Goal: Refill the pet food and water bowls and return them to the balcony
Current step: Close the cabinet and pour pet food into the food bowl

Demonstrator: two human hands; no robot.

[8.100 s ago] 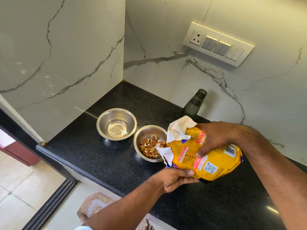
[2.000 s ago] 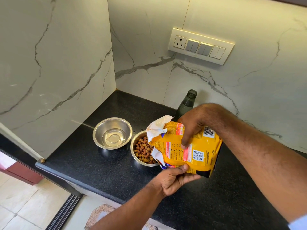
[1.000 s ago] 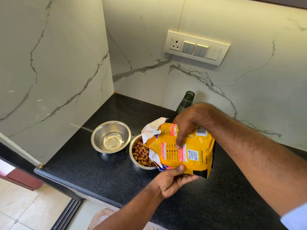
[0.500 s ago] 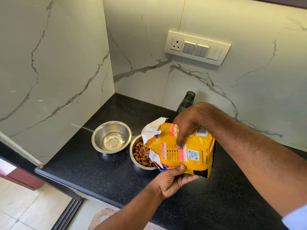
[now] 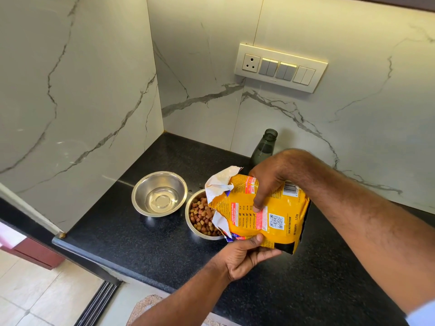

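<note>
Two steel bowls stand side by side on the black counter [image 5: 117, 234]. The left bowl [image 5: 159, 193] holds a little clear water. The right bowl [image 5: 196, 217] is heaped with brown kibble and partly hidden by a yellow dog food bag [image 5: 275, 217]. The bag is tipped, its torn white mouth over the kibble bowl. My right hand [image 5: 268, 182] grips the bag from above. My left hand [image 5: 244, 257] holds it from underneath.
A dark green open bottle [image 5: 264, 147] stands behind the bag by the marble wall. A switch panel [image 5: 280, 67] is mounted on the wall above. The counter's front edge runs lower left, with tiled floor [image 5: 30, 292] and a mat [image 5: 146, 309] below.
Since eight seconds ago the kibble bowl has filled much higher. Over the last second the bag and both hands have barely moved.
</note>
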